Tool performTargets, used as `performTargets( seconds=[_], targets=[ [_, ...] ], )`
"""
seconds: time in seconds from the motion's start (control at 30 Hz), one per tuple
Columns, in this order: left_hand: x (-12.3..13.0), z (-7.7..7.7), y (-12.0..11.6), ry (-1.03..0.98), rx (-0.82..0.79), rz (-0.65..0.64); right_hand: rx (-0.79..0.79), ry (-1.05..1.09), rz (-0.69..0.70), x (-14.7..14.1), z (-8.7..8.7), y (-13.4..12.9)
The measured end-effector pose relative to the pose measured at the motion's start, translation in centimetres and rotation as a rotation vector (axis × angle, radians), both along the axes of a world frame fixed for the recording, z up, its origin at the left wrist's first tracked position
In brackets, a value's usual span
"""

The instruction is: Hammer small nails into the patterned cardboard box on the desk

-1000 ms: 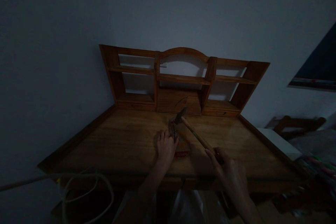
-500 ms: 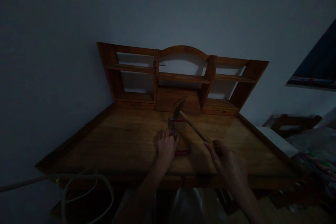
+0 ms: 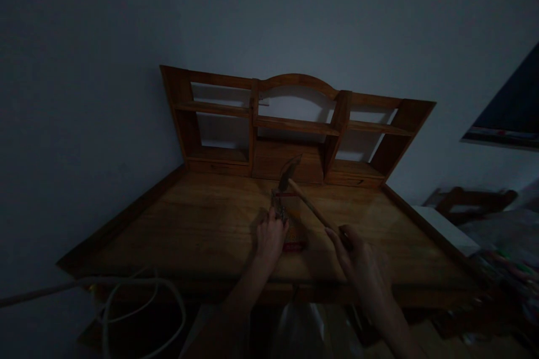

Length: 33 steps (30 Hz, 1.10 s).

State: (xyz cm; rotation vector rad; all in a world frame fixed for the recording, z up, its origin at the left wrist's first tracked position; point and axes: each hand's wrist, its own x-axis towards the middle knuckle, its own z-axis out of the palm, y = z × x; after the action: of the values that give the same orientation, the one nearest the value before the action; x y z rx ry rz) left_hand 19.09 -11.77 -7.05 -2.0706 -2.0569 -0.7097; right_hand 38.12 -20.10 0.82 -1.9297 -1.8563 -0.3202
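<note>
My right hand (image 3: 357, 252) is closed round the lower end of a long wooden handle. The handle belongs to a tool (image 3: 314, 208) with a dark curved blade (image 3: 288, 173) at its far end, raised over the desk. My left hand (image 3: 272, 235) has its fingers bent round a small dark object (image 3: 280, 210), too dim to make out, just below the blade. Under it on the desk lies a flat packet (image 3: 295, 245) with red edges, partly hidden by my left hand.
The wooden desk (image 3: 202, 224) carries a shelf unit (image 3: 295, 123) along its back edge. Pale cable loops (image 3: 168, 286) hang at the front left. At the right are a white surface (image 3: 446, 230), a wooden chair back (image 3: 480, 197) and dim clutter.
The view has shifted slightly. My left hand is a little further right and still holds the small object. The tool has barely moved in my right hand.
</note>
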Motion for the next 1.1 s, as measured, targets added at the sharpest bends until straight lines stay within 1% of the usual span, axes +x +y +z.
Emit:
performTargets(
  seconds=[0.07, 0.17, 0.23, 0.43, 0.5, 0.67, 0.73, 0.83, 1.0, 1.1],
  targets=[
    [0.0, 0.2, -0.1, -0.007, -0.013, -0.007, 0.037, 0.024, -0.025, 0.0, 0.8, 0.3],
    [0.0, 0.4, -0.1, -0.015, -0.052, -0.003, 0.038, 0.04, -0.039, -0.3, 1.4, 1.0],
    [0.1, 0.5, -0.2, -0.018, -0.08, 0.013, 0.009, 0.039, -0.032, -0.6, 1.4, 1.4],
    [0.2, 0.4, -0.2, -0.008, -0.106, 0.019, -0.139, 0.023, 0.053, -0.9, 0.5, 2.2],
    [0.1, 0.3, -0.1, -0.001, -0.102, 0.02, -0.126, 0.02, 0.035, -0.8, 0.8, 2.4],
    [0.0, 0.2, 0.0, -0.012, -0.109, 0.022, -0.026, 0.052, 0.039, -0.7, 2.7, 2.9],
    [0.1, 0.3, -0.1, -0.018, -0.117, 0.022, -0.009, 0.051, 0.036, -1.0, 3.0, 3.2],
    [0.1, 0.6, -0.2, -0.023, -0.138, 0.011, -0.007, 0.02, 0.025, -1.4, 2.5, 3.9],
    [0.0, 0.8, -0.5, -0.019, -0.134, 0.014, -0.107, 0.015, 0.066, -1.6, 0.8, 4.6],
    [-0.1, 0.8, -0.4, -0.015, -0.123, 0.005, -0.092, 0.025, 0.05, -1.2, 0.8, 4.7]
  ],
)
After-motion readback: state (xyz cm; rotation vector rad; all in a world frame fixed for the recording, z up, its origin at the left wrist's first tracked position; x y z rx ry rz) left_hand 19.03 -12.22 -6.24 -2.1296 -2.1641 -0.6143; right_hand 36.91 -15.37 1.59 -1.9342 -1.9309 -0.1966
